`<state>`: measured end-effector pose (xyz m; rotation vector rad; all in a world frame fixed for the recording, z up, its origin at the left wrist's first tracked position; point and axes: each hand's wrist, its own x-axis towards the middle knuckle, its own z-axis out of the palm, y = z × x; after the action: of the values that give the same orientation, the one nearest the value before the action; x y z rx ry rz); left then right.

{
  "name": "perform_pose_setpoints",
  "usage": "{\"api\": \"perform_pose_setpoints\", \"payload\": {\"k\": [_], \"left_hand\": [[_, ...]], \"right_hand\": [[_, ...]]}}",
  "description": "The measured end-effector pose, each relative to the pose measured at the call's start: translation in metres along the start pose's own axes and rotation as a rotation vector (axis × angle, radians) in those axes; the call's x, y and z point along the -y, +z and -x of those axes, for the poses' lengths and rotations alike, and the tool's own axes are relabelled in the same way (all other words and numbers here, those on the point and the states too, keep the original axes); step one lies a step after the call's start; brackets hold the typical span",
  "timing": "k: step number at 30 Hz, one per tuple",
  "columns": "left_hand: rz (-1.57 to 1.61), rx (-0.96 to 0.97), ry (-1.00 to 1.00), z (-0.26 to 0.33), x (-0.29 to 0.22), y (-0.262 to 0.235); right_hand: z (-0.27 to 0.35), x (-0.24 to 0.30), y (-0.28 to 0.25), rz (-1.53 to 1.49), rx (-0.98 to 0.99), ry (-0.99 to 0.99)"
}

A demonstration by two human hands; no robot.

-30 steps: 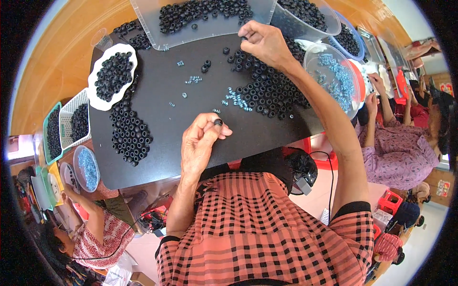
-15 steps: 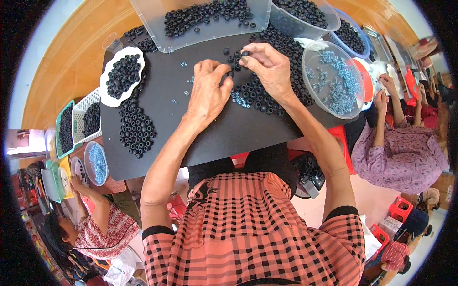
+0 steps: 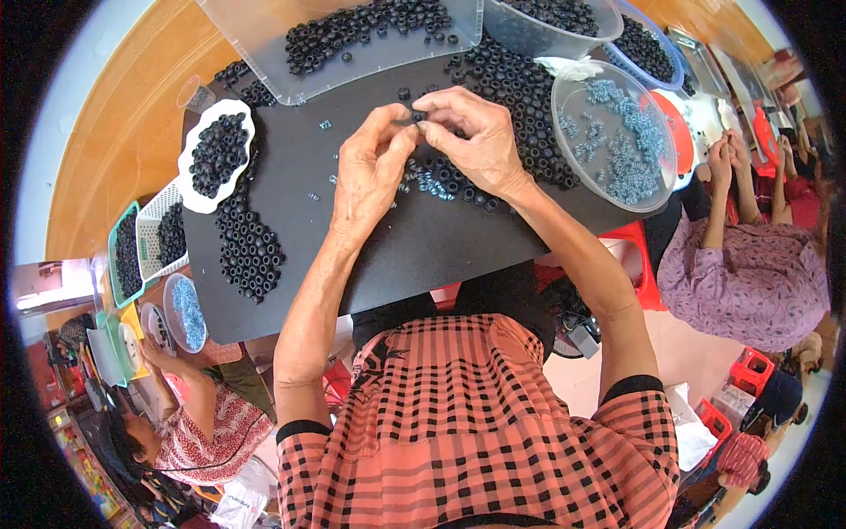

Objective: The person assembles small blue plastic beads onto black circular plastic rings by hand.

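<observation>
Left hand [image 3: 370, 172] and right hand [image 3: 473, 141], apart a moment earlier, now meet at the fingertips above the worktop [image 3: 295, 176], bringing the work to one point; both grips pinch narrowly on a partly hidden dark piece [image 3: 418, 115]; nearby lie matte black rings [image 3: 251, 251], round, thick-walled, and glossy bluish coils [image 3: 434, 185].

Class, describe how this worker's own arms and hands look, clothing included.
The left hand and right hand wear no gloves. Both forearms are uncovered, and no watch shows at either wrist. The short sleeves reach only the upper arms; they are coral with a black check pattern and end in plain black cuffs.
</observation>
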<state>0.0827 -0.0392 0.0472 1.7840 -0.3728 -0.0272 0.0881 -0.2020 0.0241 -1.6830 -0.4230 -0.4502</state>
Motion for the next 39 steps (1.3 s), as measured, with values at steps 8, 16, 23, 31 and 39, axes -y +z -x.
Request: {"api": "perform_pose_setpoints", "payload": {"k": [8, 16, 23, 31, 39], "left_hand": [[0.029, -0.008, -0.050, 0.005, 0.009, -0.003], [0.037, 0.014, -0.024, 0.002, 0.016, -0.006], [0.012, 0.076, -0.073, 0.005, 0.019, -0.009], [-0.133, 0.022, -0.037, 0.008, 0.007, -0.008], [-0.165, 0.064, -0.003, 0.006, 0.002, -0.009]], "right_hand": [[0.002, 0.008, 0.002, 0.003, 0.081, -0.002], [0.003, 0.002, 0.002, -0.042, 0.104, 0.071], [0.002, 0.008, 0.000, 0.003, 0.131, 0.113], [0.003, 0.011, -0.003, 0.014, 0.125, 0.122], [0.004, 0.013, -0.004, 0.143, 0.136, 0.034]]}}
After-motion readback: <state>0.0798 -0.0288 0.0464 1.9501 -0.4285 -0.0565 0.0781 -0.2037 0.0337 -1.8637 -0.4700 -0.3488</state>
